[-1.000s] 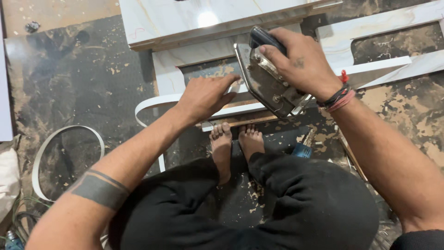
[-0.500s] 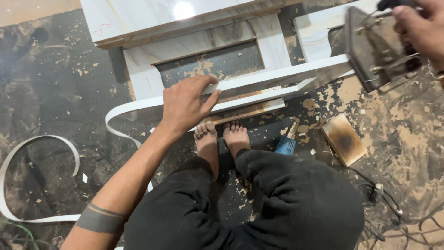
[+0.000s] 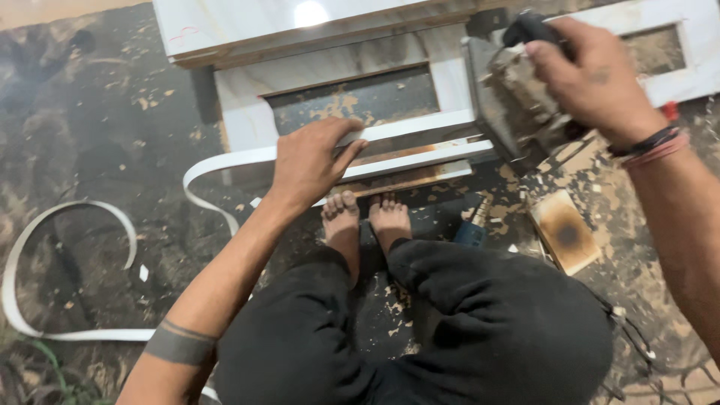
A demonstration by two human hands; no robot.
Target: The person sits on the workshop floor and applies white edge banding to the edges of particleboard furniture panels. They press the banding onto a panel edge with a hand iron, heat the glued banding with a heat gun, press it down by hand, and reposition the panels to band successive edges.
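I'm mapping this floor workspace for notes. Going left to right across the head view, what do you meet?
Curled white edge-banding strip → left hand pressing the white-laminated board frame → blue-handled tool on the floor → scorched pale wooden block → right hand gripping a metal iron's dark handle.

A single head-worn camera looks steeply down, close over the squatting person's knees, bare feet point(image 3: 367, 221) and the littered floor point(image 3: 97, 135).
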